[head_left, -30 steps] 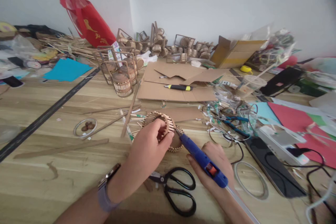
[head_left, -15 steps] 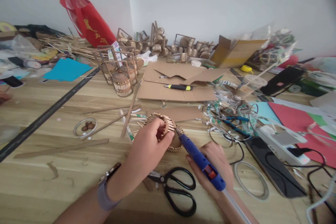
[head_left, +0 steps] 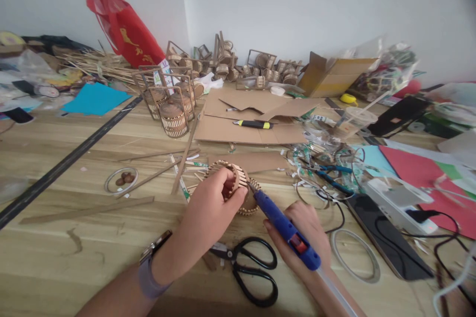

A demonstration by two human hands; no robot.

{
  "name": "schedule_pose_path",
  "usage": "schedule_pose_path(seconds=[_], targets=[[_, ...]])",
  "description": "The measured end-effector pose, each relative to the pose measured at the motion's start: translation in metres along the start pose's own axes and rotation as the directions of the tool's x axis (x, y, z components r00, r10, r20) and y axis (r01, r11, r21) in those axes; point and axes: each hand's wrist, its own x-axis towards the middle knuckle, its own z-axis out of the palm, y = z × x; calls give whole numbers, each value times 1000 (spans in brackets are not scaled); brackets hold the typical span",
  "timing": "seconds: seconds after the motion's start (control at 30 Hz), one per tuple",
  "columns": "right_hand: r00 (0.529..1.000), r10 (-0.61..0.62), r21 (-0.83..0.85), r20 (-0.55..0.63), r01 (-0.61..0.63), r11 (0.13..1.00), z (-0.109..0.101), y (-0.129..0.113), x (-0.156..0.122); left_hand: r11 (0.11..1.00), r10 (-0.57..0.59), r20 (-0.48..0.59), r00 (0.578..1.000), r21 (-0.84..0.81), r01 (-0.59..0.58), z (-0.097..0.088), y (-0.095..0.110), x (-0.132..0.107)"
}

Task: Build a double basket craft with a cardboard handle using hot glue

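My left hand (head_left: 208, 210) is closed around a small round basket of cardboard slats (head_left: 227, 172), holding it tilted just above the wooden table (head_left: 67, 252). My right hand (head_left: 304, 235) grips a blue glue gun (head_left: 284, 229). Its nozzle touches the basket's right rim. A second slatted ring (head_left: 250, 204) lies on the table right under the nozzle. Black scissors (head_left: 250, 268) lie between my two wrists.
Finished slatted baskets in frames (head_left: 171, 108) stand behind, with more (head_left: 256, 70) by the wall. Flat cardboard sheets with a yellow-black knife (head_left: 253, 124) lie beyond. Pliers (head_left: 330, 173), a power strip (head_left: 399, 199), cables and coloured paper crowd the right. A red bag (head_left: 124, 29) leans at the back left.
Almost nothing has moved. My right hand with the glue gun shifted slightly, its nozzle staying at the basket's rim; my left hand keeps the same hold.
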Motion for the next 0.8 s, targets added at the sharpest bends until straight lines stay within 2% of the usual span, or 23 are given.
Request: schedule_pose_path(seconds=[0.8], targets=[[999, 15, -16, 33, -14, 1000, -2, 3, 1, 1000, -2, -3, 1000, -16, 2, -4, 2, 0]])
